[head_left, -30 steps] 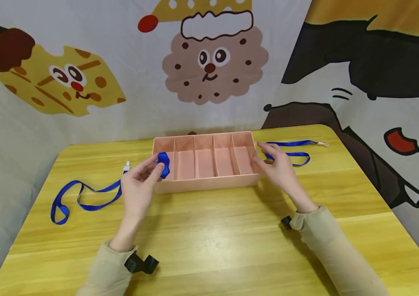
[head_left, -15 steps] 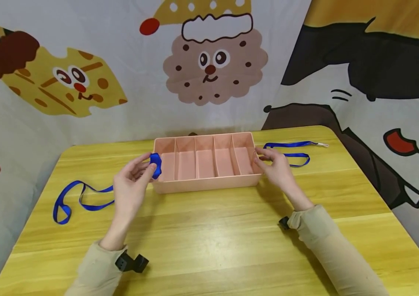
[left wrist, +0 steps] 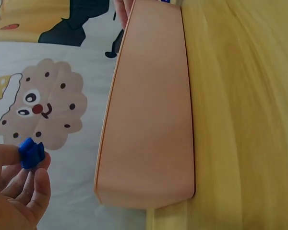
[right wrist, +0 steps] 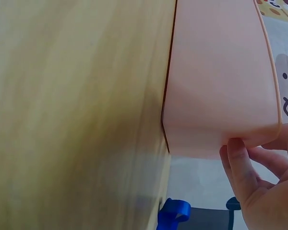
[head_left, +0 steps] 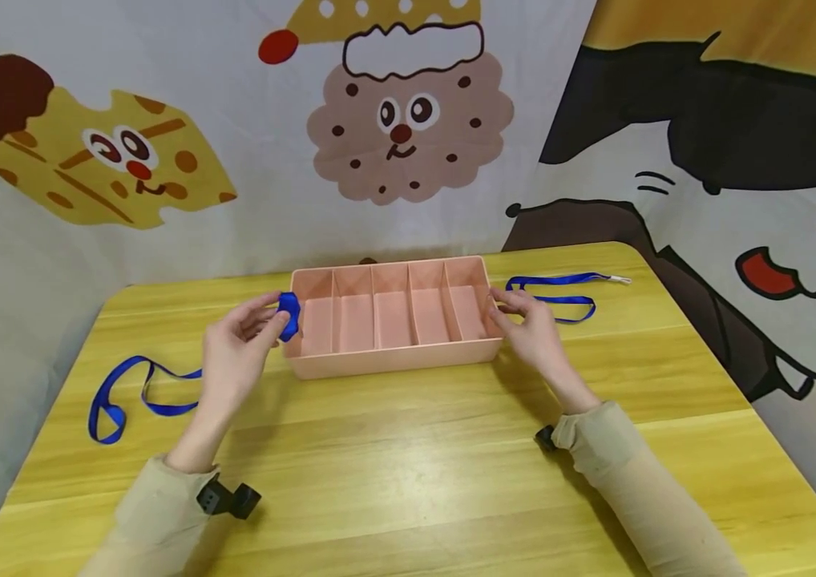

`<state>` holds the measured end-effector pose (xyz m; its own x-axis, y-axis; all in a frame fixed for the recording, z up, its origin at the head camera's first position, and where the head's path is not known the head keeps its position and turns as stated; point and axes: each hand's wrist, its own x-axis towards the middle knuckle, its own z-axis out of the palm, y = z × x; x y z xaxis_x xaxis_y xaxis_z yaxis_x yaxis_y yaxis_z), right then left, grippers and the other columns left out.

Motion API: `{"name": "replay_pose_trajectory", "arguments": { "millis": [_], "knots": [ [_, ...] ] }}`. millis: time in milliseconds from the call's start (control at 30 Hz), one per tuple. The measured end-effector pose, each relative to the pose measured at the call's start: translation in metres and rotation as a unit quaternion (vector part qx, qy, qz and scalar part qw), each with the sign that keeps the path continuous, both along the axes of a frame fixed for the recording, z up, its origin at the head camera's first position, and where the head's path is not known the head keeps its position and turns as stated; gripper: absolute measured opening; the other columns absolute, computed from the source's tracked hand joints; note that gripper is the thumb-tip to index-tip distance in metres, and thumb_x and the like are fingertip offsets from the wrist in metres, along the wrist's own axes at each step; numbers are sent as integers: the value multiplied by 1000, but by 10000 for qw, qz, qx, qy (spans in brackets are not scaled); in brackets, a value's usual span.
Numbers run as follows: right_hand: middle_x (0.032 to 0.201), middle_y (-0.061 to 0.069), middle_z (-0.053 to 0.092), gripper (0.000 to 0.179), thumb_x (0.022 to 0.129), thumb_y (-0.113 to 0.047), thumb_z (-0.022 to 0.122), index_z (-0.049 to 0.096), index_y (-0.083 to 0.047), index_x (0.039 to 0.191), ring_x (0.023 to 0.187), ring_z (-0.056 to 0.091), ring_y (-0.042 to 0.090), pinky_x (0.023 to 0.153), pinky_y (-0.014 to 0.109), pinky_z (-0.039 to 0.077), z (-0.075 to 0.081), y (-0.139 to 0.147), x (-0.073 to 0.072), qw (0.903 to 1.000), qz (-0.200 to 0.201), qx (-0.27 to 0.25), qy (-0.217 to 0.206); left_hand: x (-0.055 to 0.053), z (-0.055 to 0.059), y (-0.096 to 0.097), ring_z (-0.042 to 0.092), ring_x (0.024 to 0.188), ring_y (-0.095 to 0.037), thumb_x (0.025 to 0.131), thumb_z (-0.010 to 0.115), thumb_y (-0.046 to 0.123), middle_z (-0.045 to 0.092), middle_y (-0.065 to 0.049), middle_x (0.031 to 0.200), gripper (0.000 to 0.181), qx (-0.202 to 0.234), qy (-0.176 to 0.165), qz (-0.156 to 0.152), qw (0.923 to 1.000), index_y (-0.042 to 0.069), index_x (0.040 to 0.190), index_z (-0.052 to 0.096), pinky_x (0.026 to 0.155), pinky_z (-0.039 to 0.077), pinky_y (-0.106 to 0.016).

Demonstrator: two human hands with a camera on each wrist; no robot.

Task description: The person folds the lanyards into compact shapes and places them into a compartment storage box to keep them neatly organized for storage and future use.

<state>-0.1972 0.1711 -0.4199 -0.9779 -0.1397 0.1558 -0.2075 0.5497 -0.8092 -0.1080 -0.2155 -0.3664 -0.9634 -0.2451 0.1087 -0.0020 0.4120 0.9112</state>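
Note:
In the head view my left hand (head_left: 235, 344) pinches a folded bundle of blue lanyard (head_left: 288, 315) between thumb and fingers, at the left end of a pink divided box (head_left: 393, 358). The left wrist view shows the blue bundle (left wrist: 32, 153) held clear of the box. My right hand (head_left: 534, 332) grips the box's right end wall at its rim. Several compartments stand side by side in the box, and no item shows in them. Left of the box lies a second blue lanyard (head_left: 115, 417), partly hidden behind my left hand and forearm.
Another blue lanyard (head_left: 570, 280) with a whitish end lies behind and right of my right hand. The box stands near the back of the wooden table (head_left: 393, 473). A cartoon-printed cloth (head_left: 249, 240) hangs just behind the table.
My left hand has moved left with the blue bundle, from over the leftmost compartment to the box's left edge. My right hand has closed in on the box's right end.

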Motion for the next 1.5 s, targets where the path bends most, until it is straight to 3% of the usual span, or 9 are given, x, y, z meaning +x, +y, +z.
{"name": "replay_pose_trajectory", "arguments": {
  "millis": [167,367,667,867,1000,1133,1233,1367,1500],
  "knots": [
    [131,33,68,35,99,3,67,65,12,133,113,71,50,102,60,57,0,-1,2,9999,-7,29,146,-8,3,-6,63,82,16,103,69,18,77,-13,110,33,-352,122,-146,9992,5,133,71,73,54,-6],
    [133,32,68,35,100,1,65,65,10,134,114,71,49,103,59,57,0,0,3,10000,-41,42,77,-16,11,-14,57,80,20,104,68,19,75,-25,112,33,-898,302,-519,9941,2,132,70,74,48,-3],
    [131,33,67,34,100,2,65,65,12,133,115,70,50,102,58,58,0,-2,3,9998,23,123,147,-29,40,-26,53,77,24,104,67,17,77,-28,113,39,-1545,529,-814,9832,4,141,65,71,45,0],
    [130,32,67,34,100,2,66,66,12,132,115,70,48,102,58,59,1,-1,1,9998,60,134,122,-36,56,-32,53,76,23,104,67,21,78,-25,111,33,-1944,537,-950,9748,2,131,71,69,45,-1],
    [130,32,68,34,100,2,65,66,11,133,115,70,48,101,58,59,1,1,2,9998,33,153,103,-41,64,-31,59,78,14,104,67,25,79,-21,112,33,-2046,274,-1002,9733,6,130,72,66,48,-7],
    [129,32,69,34,101,0,65,67,9,133,114,71,48,100,57,59,1,3,4,9998,-64,197,82,-49,67,-27,74,89,-12,104,68,28,78,-20,117,34,-2053,-49,-1077,9727,9,131,72,66,49,-10],
    [129,32,69,33,101,0,65,67,9,133,114,71,48,100,57,59,0,3,4,9997,-61,212,87,-55,68,-24,75,98,-29,103,68,27,77,-18,118,32,-2073,-201,-1118,9716,9,129,73,68,51,-12],
    [131,32,69,33,101,1,65,67,11,132,115,71,48,100,57,59,1,1,4,9997,22,205,128,-64,69,-21,75,100,-33,103,69,25,77,-19,118,30,-2205,-382,-1266,9664,8,126,73,67,52,-18],
    [130,32,69,32,101,2,65,67,11,131,114,71,47,100,57,59,3,-1,2,9996,66,221,158,-78,70,-19,75,101,-36,102,69,21,77,-22,118,29,-2427,-658,-1549,9554,6,126,73,70,56,-26]
  ]
}}
